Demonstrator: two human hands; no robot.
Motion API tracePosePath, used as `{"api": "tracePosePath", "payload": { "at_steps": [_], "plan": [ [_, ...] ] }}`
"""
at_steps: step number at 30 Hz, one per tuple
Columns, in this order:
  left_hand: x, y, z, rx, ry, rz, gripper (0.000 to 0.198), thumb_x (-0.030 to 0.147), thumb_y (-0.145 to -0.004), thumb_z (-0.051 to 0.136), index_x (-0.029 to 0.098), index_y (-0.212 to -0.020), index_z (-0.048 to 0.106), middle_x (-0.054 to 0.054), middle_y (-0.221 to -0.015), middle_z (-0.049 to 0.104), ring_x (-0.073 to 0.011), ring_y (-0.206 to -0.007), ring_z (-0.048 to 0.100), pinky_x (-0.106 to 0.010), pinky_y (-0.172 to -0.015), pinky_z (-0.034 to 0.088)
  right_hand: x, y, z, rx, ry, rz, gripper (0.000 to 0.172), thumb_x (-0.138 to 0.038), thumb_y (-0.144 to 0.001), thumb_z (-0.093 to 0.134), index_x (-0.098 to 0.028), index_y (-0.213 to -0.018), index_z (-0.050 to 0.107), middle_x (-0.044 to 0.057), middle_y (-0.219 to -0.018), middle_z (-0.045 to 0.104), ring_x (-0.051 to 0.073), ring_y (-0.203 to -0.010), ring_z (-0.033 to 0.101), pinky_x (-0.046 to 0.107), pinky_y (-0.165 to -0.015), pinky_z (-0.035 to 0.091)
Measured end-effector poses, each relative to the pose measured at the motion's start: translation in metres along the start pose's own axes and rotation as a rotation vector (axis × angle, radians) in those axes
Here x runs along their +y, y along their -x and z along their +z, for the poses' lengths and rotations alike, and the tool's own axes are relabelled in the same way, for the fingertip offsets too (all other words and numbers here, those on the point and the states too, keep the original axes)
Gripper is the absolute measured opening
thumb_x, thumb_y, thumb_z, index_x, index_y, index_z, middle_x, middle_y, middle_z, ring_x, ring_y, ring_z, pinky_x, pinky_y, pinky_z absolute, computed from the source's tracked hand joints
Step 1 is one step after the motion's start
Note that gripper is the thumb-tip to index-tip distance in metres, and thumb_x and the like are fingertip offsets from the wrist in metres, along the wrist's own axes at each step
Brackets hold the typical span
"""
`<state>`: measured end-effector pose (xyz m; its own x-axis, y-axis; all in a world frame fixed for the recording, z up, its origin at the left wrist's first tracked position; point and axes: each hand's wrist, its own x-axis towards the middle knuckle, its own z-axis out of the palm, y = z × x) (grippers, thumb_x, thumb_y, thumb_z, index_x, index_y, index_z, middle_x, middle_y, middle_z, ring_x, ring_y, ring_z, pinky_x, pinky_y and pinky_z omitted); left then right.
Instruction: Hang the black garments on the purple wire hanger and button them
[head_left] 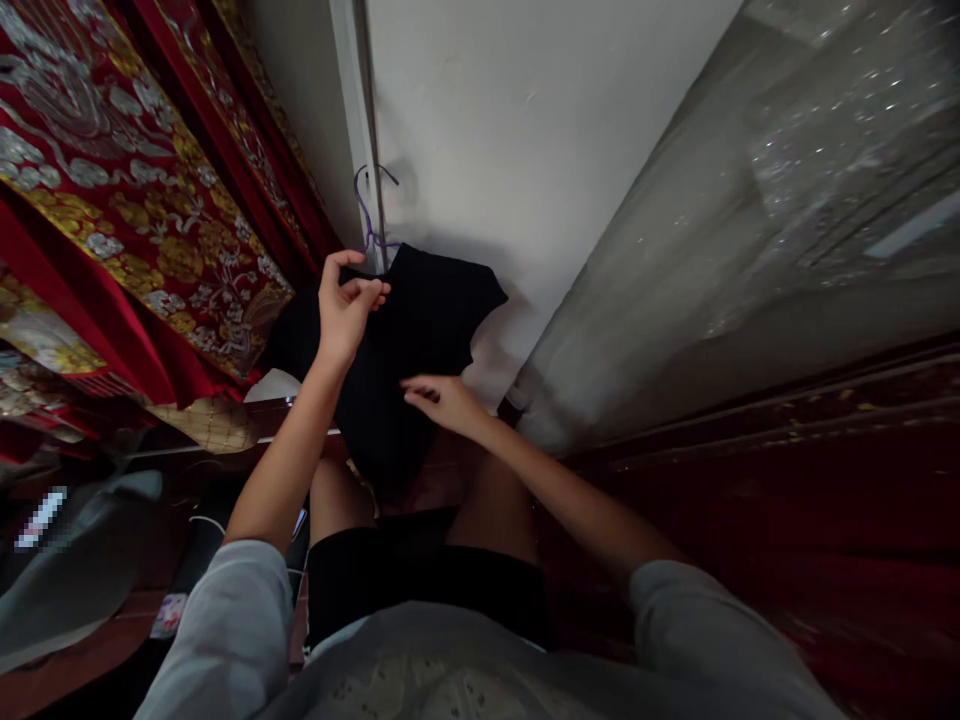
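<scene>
On my feed, the shirt (431, 310) hangs below the hanger (366, 212), long axis running down from it. My left hand (345, 312) is nearer the hanger, finger and thumb parted, seemingly empty; my right hand (445, 403), farther below, is half-curled, and I can't tell whether it grips cloth.

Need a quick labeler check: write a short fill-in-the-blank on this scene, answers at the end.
1. The hanger is coloured ____.
2. The garment below its hook is coloured ____.
3. The left grip is ____ (nearer to/farther from) the hanger than the right grip.
4. The cloth at picture left has gold and silver patterns on a ____ ground.

Missing words: purple; black; nearer to; red.
</scene>
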<state>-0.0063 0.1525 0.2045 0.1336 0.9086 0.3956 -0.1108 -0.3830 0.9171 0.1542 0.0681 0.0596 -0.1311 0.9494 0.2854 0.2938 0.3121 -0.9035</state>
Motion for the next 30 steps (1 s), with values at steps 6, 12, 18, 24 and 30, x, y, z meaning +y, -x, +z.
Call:
{"api": "tracePosePath", "payload": {
  "at_steps": [6, 12, 18, 24, 30],
  "plan": [
    [-0.006, 0.012, -0.008, -0.085, -0.174, 0.155, 0.034, 0.023, -0.09, 0.072, 0.024, -0.12, 0.057, 0.002, -0.076, 0.064, -0.0163, -0.079, 0.068, -0.029, -0.078, 0.054, -0.081, -0.088, -0.048, 0.207, 0.05, -0.3, 0.031, -0.039, -0.093, 0.065, -0.025, -0.12, 0.074, 0.005, -0.1, 0.074, 0.018, -0.079, 0.062, 0.033, -0.079, 0.051],
    [-0.016, 0.013, -0.025, -0.035, -0.23, 0.172, 0.054, 0.03, -0.089, 0.079, 0.026, -0.134, 0.049, 0.0, -0.085, 0.064, -0.0184, -0.08, 0.07, -0.029, -0.074, 0.053, -0.113, -0.121, -0.049, -0.01, 0.448, -0.419, 0.01, -0.025, -0.091, 0.066, -0.02, -0.086, 0.073, 0.001, -0.074, 0.065, 0.016, -0.07, 0.054, 0.031, -0.076, 0.04],
    [-0.018, 0.014, -0.033, -0.04, -0.191, 0.104, 0.066, 0.036, -0.088, 0.082, 0.028, -0.142, 0.045, -0.002, -0.089, 0.067, -0.0211, -0.085, 0.073, -0.029, -0.074, 0.055, -0.121, -0.117, -0.039, -0.06, 0.546, -0.437, 0.021, -0.028, -0.097, 0.059, -0.019, -0.08, 0.067, 0.002, -0.074, 0.061, 0.017, -0.072, 0.053, 0.032, -0.076, 0.038],
    [-0.061, 0.029, -0.041, -0.146, -0.201, -0.013, 0.082, 0.018, -0.083, 0.076, 0.026, -0.154, 0.037, 0.0, -0.077, 0.064, -0.0198, -0.072, 0.07, -0.031, -0.071, 0.056, -0.117, -0.123, -0.037, 0.154, 0.19, -0.42, 0.043, -0.058, -0.101, 0.053, -0.021, -0.081, 0.062, 0.002, -0.076, 0.059, 0.019, -0.081, 0.058, 0.033, -0.08, 0.047],
    [-0.095, 0.059, -0.063, -0.298, -0.555, -0.031, 0.086, 0.021, -0.086, 0.072, 0.025, -0.163, 0.033, -0.003, -0.086, 0.07, -0.0195, -0.07, 0.067, -0.034, -0.076, 0.056, -0.083, -0.125, -0.106, 0.596, -0.075, -0.35, 0.061, -0.08, -0.096, 0.042, -0.023, -0.087, 0.06, 0.006, -0.088, 0.06, 0.026, -0.107, 0.063, 0.039, -0.089, 0.053]
  ]
}}
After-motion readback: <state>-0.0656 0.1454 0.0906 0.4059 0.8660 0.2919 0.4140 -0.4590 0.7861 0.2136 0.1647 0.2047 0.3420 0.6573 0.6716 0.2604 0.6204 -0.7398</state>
